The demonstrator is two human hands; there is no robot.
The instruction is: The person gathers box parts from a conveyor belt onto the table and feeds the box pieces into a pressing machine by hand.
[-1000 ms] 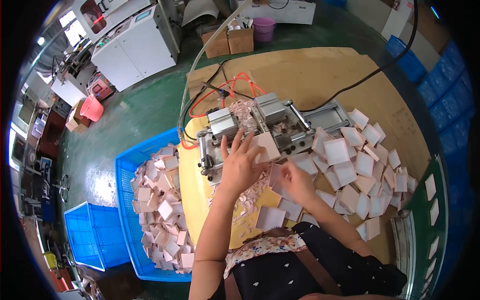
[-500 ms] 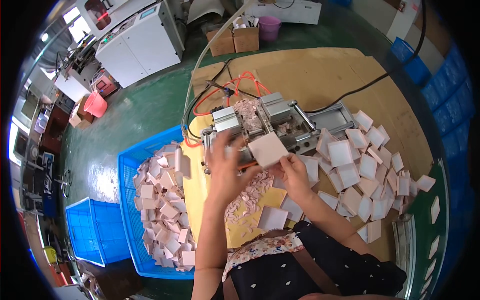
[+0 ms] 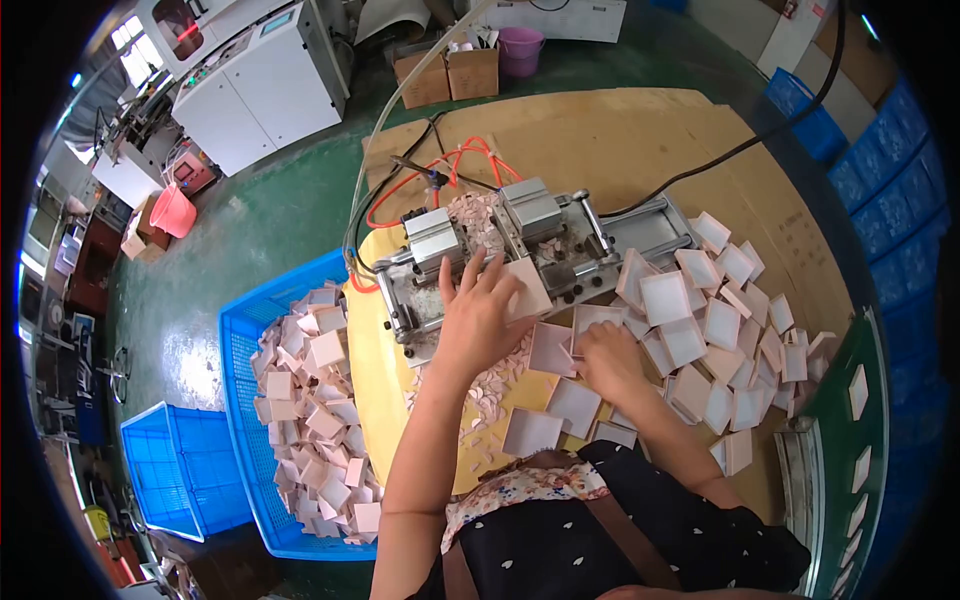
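A green floor (image 3: 265, 215) ran through the workshop, and a cardboard-covered table (image 3: 640, 130) stood on it. A white machine cabinet (image 3: 262, 95) stood far left, beyond a pink bucket (image 3: 173, 211); cartons (image 3: 472, 73) and a purple bucket (image 3: 520, 52) stood beyond the table's far edge. At the table's left was a blue crate (image 3: 240, 400) heaped with small pale-pink boxes, with another blue crate (image 3: 150, 465) farther left. A metal clamping fixture (image 3: 430, 240) sat on the table, fed by orange hoses (image 3: 385, 200). Open square boxes (image 3: 665, 298) were piled to its right, and pink offcuts (image 3: 485, 395) lay along its near side.

The left hand (image 3: 482, 312) was spread open at the fixture, its fingers touching the left side of a square box (image 3: 528, 288) that lay at the fixture's near edge. The right hand (image 3: 608, 358) had its fingers bent over an open box (image 3: 590, 322) right of the fixture; whether they gripped it could not be told.

The left hand covered part of the fixture, and the right hand's fingertips were hard to make out. Dark lens borders cut off the room's sides.
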